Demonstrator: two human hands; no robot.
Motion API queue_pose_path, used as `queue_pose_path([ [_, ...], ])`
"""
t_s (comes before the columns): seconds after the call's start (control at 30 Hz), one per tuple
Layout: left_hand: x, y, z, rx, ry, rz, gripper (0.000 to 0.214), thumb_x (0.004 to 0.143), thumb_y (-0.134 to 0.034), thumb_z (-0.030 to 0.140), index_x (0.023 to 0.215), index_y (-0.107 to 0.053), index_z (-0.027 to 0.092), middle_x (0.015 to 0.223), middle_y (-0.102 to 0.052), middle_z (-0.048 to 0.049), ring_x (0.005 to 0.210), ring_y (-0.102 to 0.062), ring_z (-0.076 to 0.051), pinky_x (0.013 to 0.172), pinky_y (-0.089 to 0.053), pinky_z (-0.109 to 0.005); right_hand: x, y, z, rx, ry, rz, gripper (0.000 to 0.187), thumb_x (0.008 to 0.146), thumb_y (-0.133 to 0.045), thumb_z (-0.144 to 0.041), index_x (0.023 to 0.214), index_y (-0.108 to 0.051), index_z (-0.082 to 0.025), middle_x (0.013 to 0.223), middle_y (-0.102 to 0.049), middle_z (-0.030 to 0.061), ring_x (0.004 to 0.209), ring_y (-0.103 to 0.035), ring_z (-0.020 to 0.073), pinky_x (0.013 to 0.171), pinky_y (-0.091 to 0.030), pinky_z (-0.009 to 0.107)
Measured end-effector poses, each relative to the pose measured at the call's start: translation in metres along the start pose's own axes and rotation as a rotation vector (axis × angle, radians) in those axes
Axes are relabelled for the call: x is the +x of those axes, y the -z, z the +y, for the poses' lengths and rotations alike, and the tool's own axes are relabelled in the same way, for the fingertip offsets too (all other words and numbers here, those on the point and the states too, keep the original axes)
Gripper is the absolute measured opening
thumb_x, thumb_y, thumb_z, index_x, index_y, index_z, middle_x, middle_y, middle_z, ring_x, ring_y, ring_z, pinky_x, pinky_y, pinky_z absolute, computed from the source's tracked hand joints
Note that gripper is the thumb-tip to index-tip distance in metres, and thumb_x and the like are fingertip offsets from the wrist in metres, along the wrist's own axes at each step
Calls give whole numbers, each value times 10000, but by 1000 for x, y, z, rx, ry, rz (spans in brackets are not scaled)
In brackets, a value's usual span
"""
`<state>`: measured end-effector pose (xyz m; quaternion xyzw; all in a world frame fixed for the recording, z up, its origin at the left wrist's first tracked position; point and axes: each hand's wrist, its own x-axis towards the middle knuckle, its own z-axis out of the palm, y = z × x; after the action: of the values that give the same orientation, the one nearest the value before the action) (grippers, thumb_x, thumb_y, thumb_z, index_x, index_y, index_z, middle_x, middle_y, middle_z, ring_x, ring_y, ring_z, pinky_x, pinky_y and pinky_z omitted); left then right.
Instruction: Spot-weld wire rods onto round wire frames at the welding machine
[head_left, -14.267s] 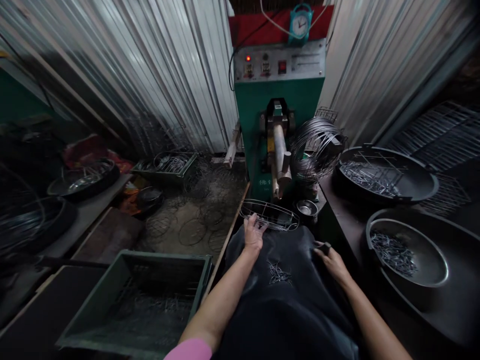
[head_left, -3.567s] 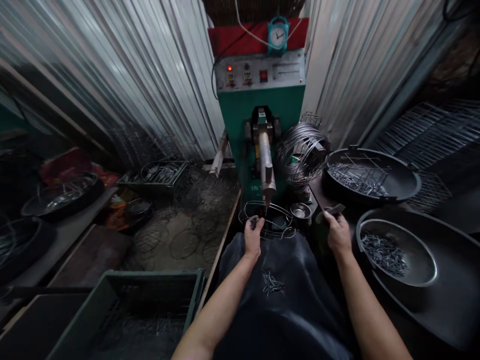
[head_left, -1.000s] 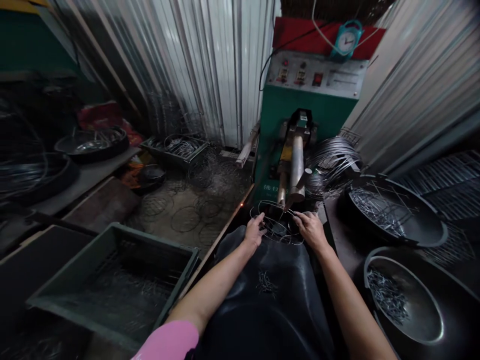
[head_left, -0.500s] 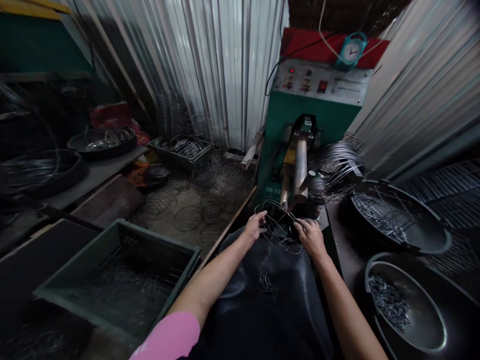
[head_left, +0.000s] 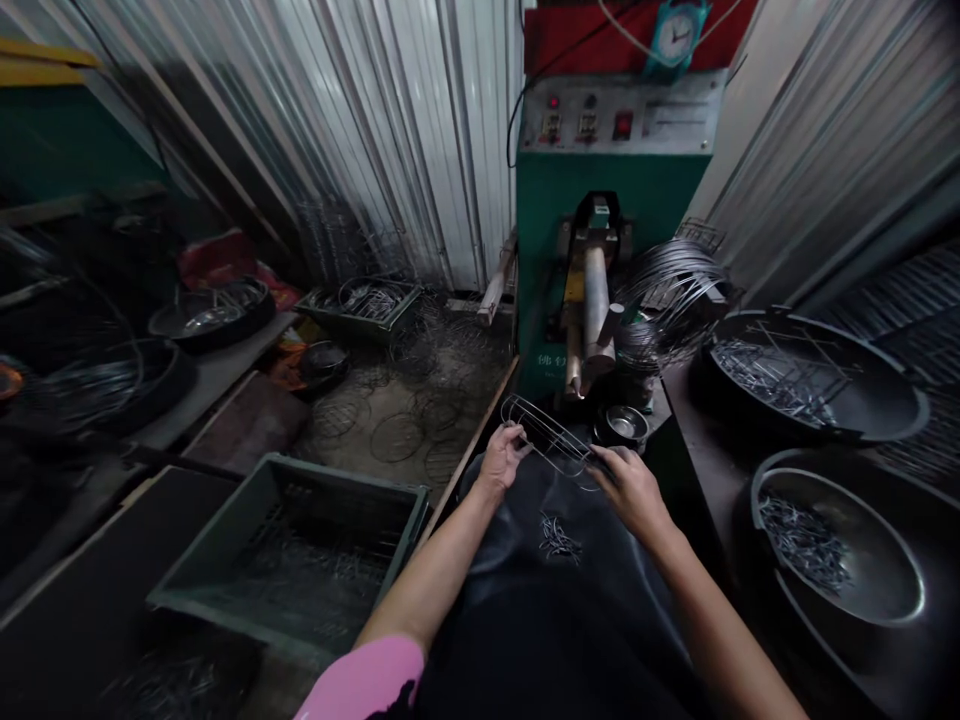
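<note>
An oval wire basket frame (head_left: 546, 437) is held tilted above my dark apron (head_left: 555, 570), just below the welding head (head_left: 592, 310) of the green machine (head_left: 600, 190). My left hand (head_left: 501, 458) grips the frame's left end. At its right end my right hand (head_left: 634, 490) has its fingers closed on the rim. A small heap of short wire pieces (head_left: 556, 537) lies on the apron between my forearms.
A green crate (head_left: 300, 545) with wire parts stands at lower left. Two dark pans (head_left: 832, 545) (head_left: 810, 375) of wire pieces sit at right, beside a wire coil (head_left: 667, 300) and a small metal bowl (head_left: 621, 425). Wire rings litter the floor (head_left: 397, 420).
Both hands have drawn the wire frame back from under the welding head and tilted it over the apron. The view has swung slightly right.
</note>
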<state>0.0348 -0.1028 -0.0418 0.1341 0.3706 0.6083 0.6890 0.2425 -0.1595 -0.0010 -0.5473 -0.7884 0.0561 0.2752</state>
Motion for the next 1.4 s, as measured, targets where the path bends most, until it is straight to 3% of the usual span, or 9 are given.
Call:
queue_pose_path([
  [0.23,-13,-14,24,154,-41,-9,238,578,-707,293,706,-540,181,699,-550,23,690,-534,-120,708,-442,-290,-5,9,-22,148,-110,151,309,866,-471,-394,1066,-636,-227,973,-633,95,905,-593,226,826,-484,364],
  [0.4,-41,-38,83,558,-170,-150,297,663,-708,389,839,-647,158,852,-644,-67,797,-593,-182,708,-452,-270,-7,1,-20,533,-394,199,382,794,-543,-461,1034,-640,-180,959,-671,92,834,-622,221,756,-501,351],
  [0.53,-57,-12,118,663,-306,-84,392,597,-762,264,962,-655,168,889,-651,-50,857,-604,-189,774,-458,-259,-19,-26,-10,881,-667,103,445,704,-603,-512,935,-654,-135,755,-658,52,594,-569,150,578,-481,293],
  [0.63,-60,47,102,653,-323,233,403,595,-758,282,968,-637,191,854,-633,-30,823,-594,-163,745,-447,-246,-31,-47,-4,996,-800,67,452,612,-665,-506,847,-653,-121,647,-613,20,534,-519,124,526,-445,269],
  [0.7,-64,90,76,700,-128,400,378,537,-795,299,857,-650,160,824,-630,-51,828,-581,-180,734,-429,-258,-37,-57,-1,992,-851,66,446,579,-679,-500,807,-647,-118,622,-596,12,520,-498,117,508,-425,262],
  [0.77,-72,121,48,707,153,388,390,582,-748,434,837,-664,151,830,-639,-79,841,-572,-216,719,-419,-299,-41,-63,3,960,-867,58,450,583,-667,-504,808,-645,-114,615,-586,11,518,-485,118,499,-413,261],
  [0.83,-80,135,26,672,243,352,395,597,-724,469,849,-676,169,885,-655,-85,880,-565,-225,729,-397,-303,-45,-67,7,927,-852,40,465,605,-649,-513,842,-647,-113,633,-591,18,534,-489,125,506,-417,266],
  [1.13,-76,114,34,572,191,267,358,601,-713,451,848,-682,194,901,-657,-71,893,-555,-207,694,-373,-267,-54,-67,23,856,-723,9,501,669,-621,-543,957,-656,-135,706,-629,37,620,-539,152,590,-451,289],
  [1.4,-61,89,43,575,175,135,393,539,-787,285,888,-655,161,798,-650,-67,712,-585,-163,618,-452,-257,-23,-33,28,855,-746,-50,465,622,-682,-491,922,-676,-136,708,-637,39,603,-543,140,573,-449,283],
])
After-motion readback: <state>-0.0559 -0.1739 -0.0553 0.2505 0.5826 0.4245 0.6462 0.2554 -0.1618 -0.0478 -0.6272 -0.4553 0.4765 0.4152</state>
